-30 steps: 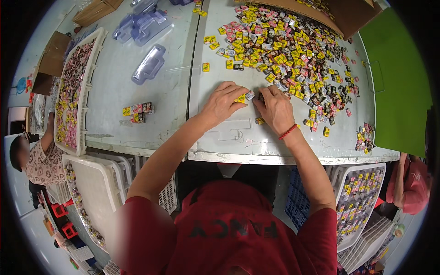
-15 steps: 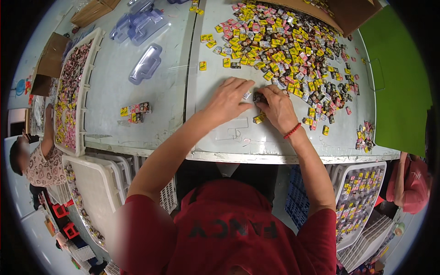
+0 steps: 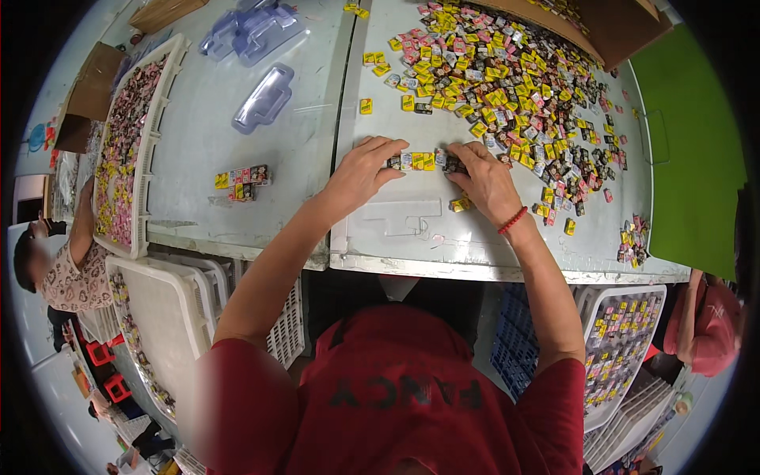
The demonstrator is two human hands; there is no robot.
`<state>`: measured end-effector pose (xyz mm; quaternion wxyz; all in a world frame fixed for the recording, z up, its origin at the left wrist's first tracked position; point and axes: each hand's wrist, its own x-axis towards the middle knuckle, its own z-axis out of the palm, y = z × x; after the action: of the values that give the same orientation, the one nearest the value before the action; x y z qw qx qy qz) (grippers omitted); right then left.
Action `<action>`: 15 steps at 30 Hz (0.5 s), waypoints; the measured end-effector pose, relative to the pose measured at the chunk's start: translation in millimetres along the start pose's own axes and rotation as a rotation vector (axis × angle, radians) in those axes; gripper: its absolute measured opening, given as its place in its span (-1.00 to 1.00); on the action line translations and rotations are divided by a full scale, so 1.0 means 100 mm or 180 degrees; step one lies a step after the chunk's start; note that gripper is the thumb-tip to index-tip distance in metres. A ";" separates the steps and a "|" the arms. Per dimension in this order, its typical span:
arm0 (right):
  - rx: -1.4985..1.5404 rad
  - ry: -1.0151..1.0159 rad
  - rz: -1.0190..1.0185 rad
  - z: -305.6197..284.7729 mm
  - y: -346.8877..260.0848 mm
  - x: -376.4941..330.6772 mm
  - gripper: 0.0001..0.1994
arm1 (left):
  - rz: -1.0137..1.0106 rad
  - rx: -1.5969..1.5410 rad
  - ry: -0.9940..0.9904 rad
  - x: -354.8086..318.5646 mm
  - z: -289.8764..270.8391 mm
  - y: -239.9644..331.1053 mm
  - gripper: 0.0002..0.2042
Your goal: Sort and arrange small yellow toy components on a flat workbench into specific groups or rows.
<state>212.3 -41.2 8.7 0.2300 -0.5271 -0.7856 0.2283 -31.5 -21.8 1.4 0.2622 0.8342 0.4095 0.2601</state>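
Observation:
A short row of small printed boxes (image 3: 423,161), yellow, pale and black, lies on the white table between my hands. My left hand (image 3: 366,176) closes its thumb and fingers on the row's left end. My right hand (image 3: 484,184) pinches a small black box (image 3: 453,164) at the right end. Below them lies a transparent plastic tray (image 3: 400,207) with a stepped outline. One loose yellow box (image 3: 460,205) rests beside my right hand. A large spread of mixed small boxes (image 3: 514,91) covers the far right of the table.
To the left are a small box cluster (image 3: 243,182), bluish transparent trays (image 3: 263,99) and a crate of boxes (image 3: 165,87). A cardboard box (image 3: 621,28) stands at the far right, beside a green surface (image 3: 697,142). Other people (image 3: 73,273) work at both sides.
My left hand has moved left, away from my right hand, and the row of boxes between them now shows. The right hand still holds a black box. The view has shifted slightly.

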 end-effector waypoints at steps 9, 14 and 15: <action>-0.0444 -0.0091 0.0026 0.03 -0.06 0.03 -0.53 | 0.0257 0.0089 -0.0051 0.06 0.07 -0.04 -0.57; -0.0203 0.0018 -0.0039 0.07 -0.06 0.01 -0.59 | 0.0235 -0.0064 -0.0001 0.01 0.06 -0.04 -0.60; -0.0173 -0.0019 -0.0044 0.07 -0.07 0.00 -0.59 | 0.0188 -0.0064 -0.0009 -0.01 0.05 -0.04 -0.60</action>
<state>202.9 -44.8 7.3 0.2148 -0.5270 -0.7958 0.2068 -30.6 -21.2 -5.5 0.2634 0.8436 0.3817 0.2707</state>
